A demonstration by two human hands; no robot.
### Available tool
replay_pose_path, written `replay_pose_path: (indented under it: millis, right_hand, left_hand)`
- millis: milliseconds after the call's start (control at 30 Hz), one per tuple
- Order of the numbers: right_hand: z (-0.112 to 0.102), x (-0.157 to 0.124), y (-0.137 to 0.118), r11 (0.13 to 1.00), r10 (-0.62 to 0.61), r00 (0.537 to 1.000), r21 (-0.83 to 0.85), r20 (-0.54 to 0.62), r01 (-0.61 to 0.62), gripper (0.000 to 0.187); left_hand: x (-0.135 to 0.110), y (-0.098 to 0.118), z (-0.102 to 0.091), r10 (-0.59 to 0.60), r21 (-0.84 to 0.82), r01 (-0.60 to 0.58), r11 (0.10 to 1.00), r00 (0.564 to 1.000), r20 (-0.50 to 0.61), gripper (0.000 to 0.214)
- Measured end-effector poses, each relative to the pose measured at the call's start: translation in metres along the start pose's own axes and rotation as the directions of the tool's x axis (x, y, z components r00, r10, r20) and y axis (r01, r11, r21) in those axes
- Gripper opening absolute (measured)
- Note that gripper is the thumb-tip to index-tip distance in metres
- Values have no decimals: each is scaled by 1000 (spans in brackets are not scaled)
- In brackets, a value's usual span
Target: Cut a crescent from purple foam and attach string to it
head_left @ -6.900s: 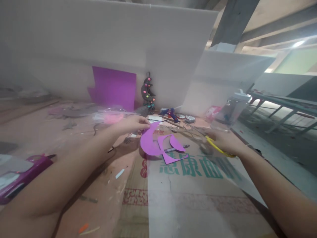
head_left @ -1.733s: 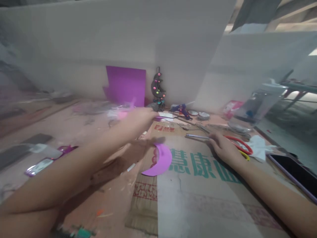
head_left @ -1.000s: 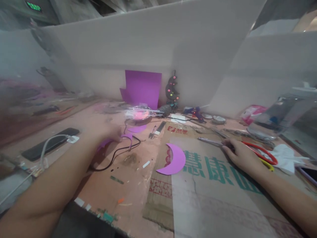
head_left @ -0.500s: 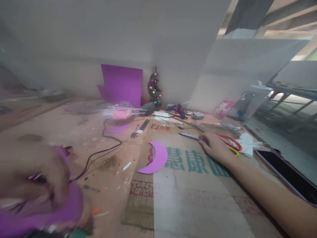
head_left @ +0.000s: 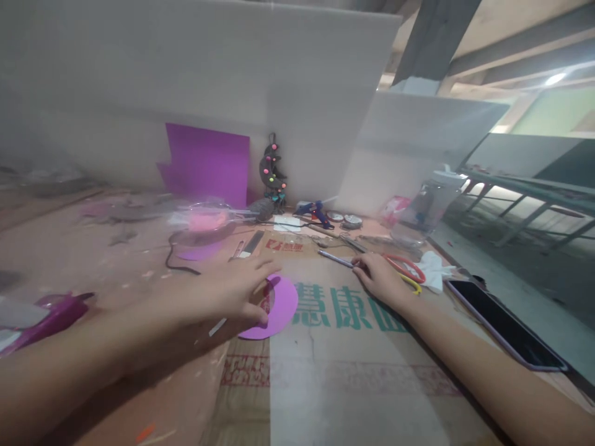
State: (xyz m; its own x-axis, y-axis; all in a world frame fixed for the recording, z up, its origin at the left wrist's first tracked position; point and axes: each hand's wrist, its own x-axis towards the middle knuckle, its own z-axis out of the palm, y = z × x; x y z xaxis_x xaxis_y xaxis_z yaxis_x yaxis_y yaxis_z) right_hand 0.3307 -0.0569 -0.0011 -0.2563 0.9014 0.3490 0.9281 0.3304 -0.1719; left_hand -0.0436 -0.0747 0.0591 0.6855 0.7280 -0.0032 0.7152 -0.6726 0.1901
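A purple foam crescent [head_left: 281, 302] lies on the flattened cardboard sheet [head_left: 353, 371] with green characters. My left hand [head_left: 232, 291] hovers just left of the crescent, fingers spread and reaching over its inner edge, holding nothing. My right hand [head_left: 381, 279] rests on the cardboard with its fingers laid flat, fingertips next to a thin pen [head_left: 334, 258]. Red and yellow scissors [head_left: 408, 271] lie just right of that hand.
A dark phone [head_left: 504, 322] lies at the right edge. At the back stand a purple foam sheet [head_left: 207, 164], a dark decorated crescent ornament [head_left: 270, 170], a blue glue gun [head_left: 316, 212] and a clear jar [head_left: 425, 210]. A black cable [head_left: 179, 263] and a magenta object [head_left: 51, 313] sit left.
My left hand has swung back from the lower left, without the purple scrap it carried, to the crescent. My right hand has stayed by the pen. The view shifted right.
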Motion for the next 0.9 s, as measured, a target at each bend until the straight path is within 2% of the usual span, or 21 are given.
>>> replay_pose_path:
  millis: [67, 167, 300, 467, 567, 667, 800, 900]
  right_hand:
    - [1, -1, 2, 1000, -9, 1000, 6, -4, 9, 15]
    - [2, -1, 4, 999, -33, 999, 19, 1, 33, 12]
    - [1, -2, 2, 998, -57, 998, 39, 4, 57, 9]
    - [2, -2, 1, 997, -59, 998, 53, 6, 58, 11]
    - [3, -1, 3, 997, -53, 999, 59, 10, 53, 11]
    - [4, -1, 3, 996, -52, 999, 70, 11, 51, 12]
    - [4, -2, 1, 996, -34, 999, 88, 3, 33, 13]
    - [3, -3, -2, 995, 3, 1000, 101, -10, -2, 15]
  left_hand:
    - [20, -4, 16, 74, -20, -74, 997, 997, 14, 85]
    - [37, -13, 31, 104, -57, -103, 993, 994, 26, 87]
    - [45, -12, 35, 107, -26, -107, 994, 994, -8, 78]
    - [53, 4, 37, 53, -1, -53, 999, 993, -109, 60]
    - [63, 5, 31, 21, -44, -26, 999, 994, -104, 43]
    - [79, -11, 9, -69, -42, 63, 997, 988, -141, 27]
    - [118, -44, -20, -178, -3, 182, 983, 957, -230, 34]
    - [153, -52, -16, -195, -4, 199, 980, 955, -222, 36]
